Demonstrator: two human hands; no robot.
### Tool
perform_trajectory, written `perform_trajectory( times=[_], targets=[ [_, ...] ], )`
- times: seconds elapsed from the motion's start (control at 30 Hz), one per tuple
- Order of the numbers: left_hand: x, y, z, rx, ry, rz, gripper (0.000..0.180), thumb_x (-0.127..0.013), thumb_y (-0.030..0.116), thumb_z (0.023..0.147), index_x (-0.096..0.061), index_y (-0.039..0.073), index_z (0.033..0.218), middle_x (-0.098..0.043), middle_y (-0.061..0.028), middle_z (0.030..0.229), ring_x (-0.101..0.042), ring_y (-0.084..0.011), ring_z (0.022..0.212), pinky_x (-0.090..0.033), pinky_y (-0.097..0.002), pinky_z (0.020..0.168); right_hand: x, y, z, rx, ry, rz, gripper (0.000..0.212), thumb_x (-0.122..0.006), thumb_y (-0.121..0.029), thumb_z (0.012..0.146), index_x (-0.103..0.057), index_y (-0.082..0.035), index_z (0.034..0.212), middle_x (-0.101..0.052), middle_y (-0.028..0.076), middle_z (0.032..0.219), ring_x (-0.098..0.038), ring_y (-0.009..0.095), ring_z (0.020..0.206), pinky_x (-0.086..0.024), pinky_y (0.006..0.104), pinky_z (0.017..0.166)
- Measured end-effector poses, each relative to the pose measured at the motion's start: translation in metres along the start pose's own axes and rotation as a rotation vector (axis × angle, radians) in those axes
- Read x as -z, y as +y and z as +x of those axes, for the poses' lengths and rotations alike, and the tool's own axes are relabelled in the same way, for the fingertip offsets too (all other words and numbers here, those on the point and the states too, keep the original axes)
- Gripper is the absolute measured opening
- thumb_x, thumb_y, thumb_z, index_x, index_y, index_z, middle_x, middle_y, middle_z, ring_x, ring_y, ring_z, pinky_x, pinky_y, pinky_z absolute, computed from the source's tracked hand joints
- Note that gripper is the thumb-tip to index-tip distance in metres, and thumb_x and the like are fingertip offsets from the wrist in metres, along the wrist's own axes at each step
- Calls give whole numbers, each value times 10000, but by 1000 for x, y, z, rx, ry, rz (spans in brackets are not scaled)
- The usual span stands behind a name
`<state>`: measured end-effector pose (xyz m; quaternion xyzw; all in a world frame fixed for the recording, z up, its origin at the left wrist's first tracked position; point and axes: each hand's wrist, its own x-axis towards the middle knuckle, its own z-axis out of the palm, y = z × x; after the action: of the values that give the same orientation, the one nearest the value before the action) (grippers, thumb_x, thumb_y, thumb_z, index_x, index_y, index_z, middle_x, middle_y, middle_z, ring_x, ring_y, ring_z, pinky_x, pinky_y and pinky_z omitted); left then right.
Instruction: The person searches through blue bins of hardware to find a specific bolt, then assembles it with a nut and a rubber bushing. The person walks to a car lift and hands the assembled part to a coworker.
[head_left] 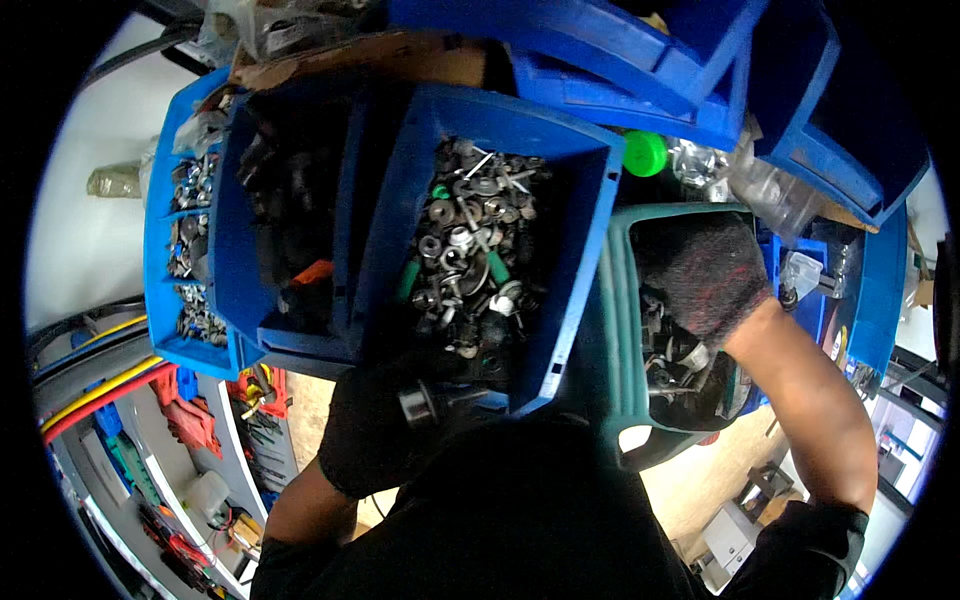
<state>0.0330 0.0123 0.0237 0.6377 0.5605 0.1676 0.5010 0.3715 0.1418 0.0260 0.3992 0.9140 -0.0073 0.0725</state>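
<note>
My left hand (370,430), in a black glove, is at the near edge of a blue bin (585,270). It is closed on a round-headed metal part (418,405) with a thinner shaft pointing right. The dark glove hides the finger detail. The bin holds a heap of loose bolts, washers and nuts (465,250), with a few green pieces among them. My right hand (700,275), in a dark glove with red marks, reaches down into a green bin (622,330). Its fingers are out of sight there, next to loose metal hardware (680,365).
Left of the bolt bin stand a blue bin with dark parts (295,200) and a light blue divided tray (185,345) of small hardware. Empty-looking blue bins (840,130) are stacked at the back right. A green cap (645,153) lies near clear plastic bags. Tool shelves (170,470) stand lower left.
</note>
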Motion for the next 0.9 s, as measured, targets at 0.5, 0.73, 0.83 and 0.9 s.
perform_trajectory(
  times=[0.5, 0.73, 0.83, 0.9],
  targets=[
    [-7, -23, 3, -262, 90, 7, 293, -844, 161, 867, -726, 57, 1114, -774, -157, 981, -773, -324, 859, -608, -405, 723, 15, -24, -2, -239, -94, -240, 346, -572, -261, 969, -733, -167, 1261, -699, 168, 1331, -664, 359, 1228, -517, 508, 1029],
    [-18, -37, -13, 80, 142, -556, 282, -782, 95, 899, -700, 60, 1166, -758, -103, 990, -731, -225, 840, -573, -328, 718, 14, -5, -28, -421, -68, 154, 301, -581, -232, 936, -765, -63, 1104, -750, 229, 1076, -740, 401, 986, -584, 509, 900],
    [-17, -32, -14, 118, 88, -743, 290, -745, 111, 941, -684, 44, 1216, -738, -94, 1038, -702, -193, 818, -554, -293, 688, 16, -5, -25, -457, -97, 223, 266, -576, -185, 939, -767, -65, 1081, -753, 210, 1051, -741, 383, 972, -590, 488, 883],
    [-17, -28, -12, 59, 103, -597, 303, -722, 142, 973, -673, 37, 1253, -727, -95, 1054, -688, -180, 803, -548, -284, 670, 14, -5, -30, -409, -58, 220, 259, -575, -185, 949, -770, -72, 1076, -750, 205, 1079, -734, 370, 1007, -584, 480, 898]
  ],
)
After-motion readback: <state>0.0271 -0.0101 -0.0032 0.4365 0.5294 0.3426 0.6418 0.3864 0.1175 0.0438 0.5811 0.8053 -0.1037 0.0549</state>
